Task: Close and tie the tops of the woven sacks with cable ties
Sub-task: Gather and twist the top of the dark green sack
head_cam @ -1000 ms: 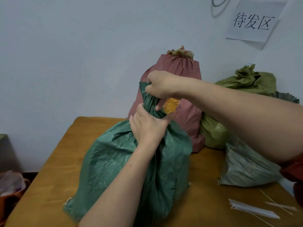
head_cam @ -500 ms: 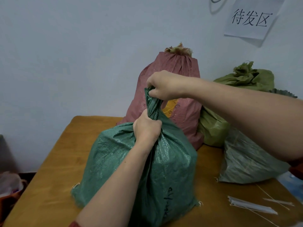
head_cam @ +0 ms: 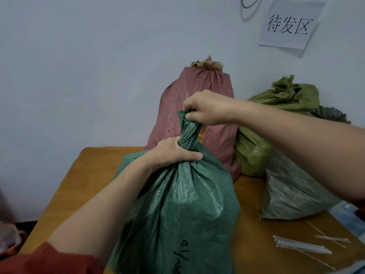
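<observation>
My left hand is clamped around the gathered neck of the dark green sack, with the fingers curled round the twist and the thumb lying across the front. My right hand grips the bunched top of that same neck just above, its fist closed on the fabric. The sack stands upright on the tabletop right in front of me, with black handwriting on its front.

From the sack, a red sack with a gathered top stands at 12 o'clock against the wall. An olive sack sits beside it at 2 o'clock, and a grey-green sack lies at 3 o'clock. White cable ties lie loose on the tabletop at 4 o'clock, apart from the sack. A paper sign hangs on the wall at 1 o'clock.
</observation>
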